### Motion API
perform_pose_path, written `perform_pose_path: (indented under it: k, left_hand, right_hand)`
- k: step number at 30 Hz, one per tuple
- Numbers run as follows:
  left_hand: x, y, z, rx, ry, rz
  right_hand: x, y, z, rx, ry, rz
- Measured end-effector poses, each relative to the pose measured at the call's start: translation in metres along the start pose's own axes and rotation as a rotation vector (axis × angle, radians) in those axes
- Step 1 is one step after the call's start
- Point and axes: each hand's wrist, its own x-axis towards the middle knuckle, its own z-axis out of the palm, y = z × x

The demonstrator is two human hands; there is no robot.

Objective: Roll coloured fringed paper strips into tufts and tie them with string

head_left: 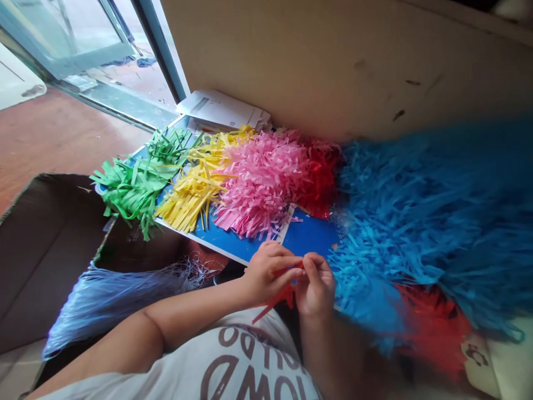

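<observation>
My left hand (268,269) and my right hand (316,286) meet close to my chest, both pinched on a bundle of red paper strips (277,297) that trails down and left from my fingers. Just beyond my hands lies a blue board (310,236) with piles of cut paper strips: green (135,183), yellow (195,186), pink (258,183) and red (318,175). A large heap of blue strips (428,216) fills the right side, touching my right hand's outer edge.
A red strip pile (433,328) sits under the blue heap at lower right. A pale blue fringe bundle (108,294) lies by an open cardboard box (41,244) on the left. White papers (222,108) rest against the beige wall (333,61). A glass door (83,39) is upper left.
</observation>
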Motion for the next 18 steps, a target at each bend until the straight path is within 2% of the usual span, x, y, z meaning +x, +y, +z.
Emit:
perform_pose_path:
  k: [2,5,7,9,11,13,15,18]
  left_hand:
    - [-0.001,-0.006,0.002,0.045,0.051,0.008]
    - [0.001,-0.015,0.000,-0.004,0.039,-0.068]
    - [0.004,-0.020,-0.007,-0.142,0.025,-0.224]
    - [0.008,-0.022,-0.013,-0.368,0.008,-0.451]
    - [0.010,-0.023,-0.016,-0.622,-0.016,-0.682]
    - [0.010,-0.022,-0.016,-0.815,-0.047,-0.846]
    - [0.008,-0.021,-0.014,-0.880,-0.076,-0.940]
    - [0.005,-0.021,-0.012,-0.834,-0.115,-0.972]
  right_hand:
    - [-0.001,0.006,0.005,-0.042,0.014,-0.059]
    - [0.011,0.016,0.005,-0.204,0.013,-0.205]
    - [0.039,0.017,-0.002,-0.379,0.005,-0.278]
    - [0.080,0.015,-0.011,-0.625,0.024,-0.325]
    - [0.124,0.012,-0.019,-1.012,0.027,-0.409]
    - [0.159,0.012,-0.023,-1.130,0.026,-0.432]
    - [0.179,0.016,-0.023,-1.181,0.025,-0.437]
    - [0.189,0.025,-0.021,-1.253,0.033,-0.442]
